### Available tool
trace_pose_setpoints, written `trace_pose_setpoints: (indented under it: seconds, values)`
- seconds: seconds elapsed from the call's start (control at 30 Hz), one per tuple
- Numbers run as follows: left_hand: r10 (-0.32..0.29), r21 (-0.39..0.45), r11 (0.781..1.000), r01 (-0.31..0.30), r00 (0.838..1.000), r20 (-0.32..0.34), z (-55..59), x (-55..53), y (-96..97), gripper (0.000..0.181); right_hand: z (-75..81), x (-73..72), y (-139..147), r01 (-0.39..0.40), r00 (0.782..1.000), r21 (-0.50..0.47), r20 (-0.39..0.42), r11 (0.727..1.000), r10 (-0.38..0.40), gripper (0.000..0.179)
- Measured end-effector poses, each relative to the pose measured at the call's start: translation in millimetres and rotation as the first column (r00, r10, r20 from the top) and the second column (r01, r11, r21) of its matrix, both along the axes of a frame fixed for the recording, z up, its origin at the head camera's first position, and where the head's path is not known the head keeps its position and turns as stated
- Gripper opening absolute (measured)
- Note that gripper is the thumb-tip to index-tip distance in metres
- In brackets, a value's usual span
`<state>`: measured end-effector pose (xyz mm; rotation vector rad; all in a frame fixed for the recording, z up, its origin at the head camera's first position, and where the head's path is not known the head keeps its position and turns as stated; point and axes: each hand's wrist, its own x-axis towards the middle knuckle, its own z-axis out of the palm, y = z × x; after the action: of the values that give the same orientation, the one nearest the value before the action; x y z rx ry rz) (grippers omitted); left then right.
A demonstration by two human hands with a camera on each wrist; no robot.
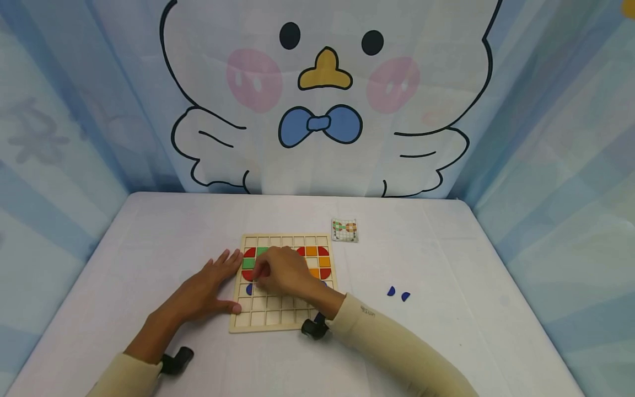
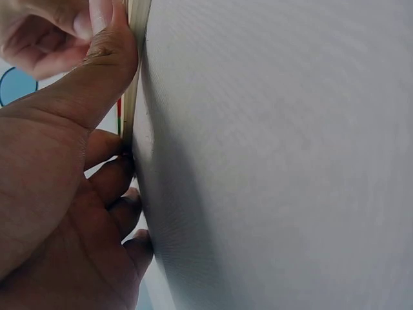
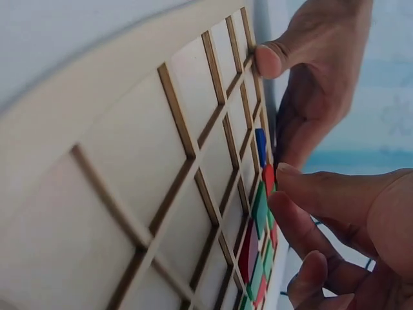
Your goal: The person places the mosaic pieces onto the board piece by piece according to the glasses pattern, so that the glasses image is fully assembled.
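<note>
A wooden grid board (image 1: 263, 325) lies on the table, with red, green and orange pieces in its upper rows. A blue half-round piece (image 1: 249, 289) sits in a cell at its left side. My left hand (image 1: 210, 286) rests along the board's left edge, fingers spread and thumb (image 2: 113, 55) at the rim. Over the board, my right hand (image 1: 283, 270) has its fingers bent. Its thumb and index fingertips (image 3: 288, 169) come together beside a red piece (image 3: 268, 175); I cannot tell whether they pinch anything. This hand hides the middle of the pattern.
A small printed pattern card (image 1: 344, 230) lies beyond the board's far right corner. Right of the board are two loose blue pieces (image 1: 391, 290) on the white tabletop (image 1: 446, 342). A curtain with a cartoon figure (image 1: 322, 165) hangs behind the table.
</note>
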<state>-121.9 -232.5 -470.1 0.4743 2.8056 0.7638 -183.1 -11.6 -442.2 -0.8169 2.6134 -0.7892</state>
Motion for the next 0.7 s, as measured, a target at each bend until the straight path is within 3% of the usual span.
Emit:
trace_pose_setpoints:
  seconds: [0.4,0.7]
  values:
    - [0.01,-0.018,1.0,-0.01,1.0,-0.003,-0.3,0.3,1.9,0.12,11.9,7.7,65,0.141,0.99,-0.065,-0.014,0.988,-0.142,0.011]
    - [0.016,-0.022,1.0,-0.016,1.0,0.002,0.0,0.3,3.5,0.121,16.6,12.6,129,0.345,0.939,-0.023,0.007,0.938,-0.345,0.012]
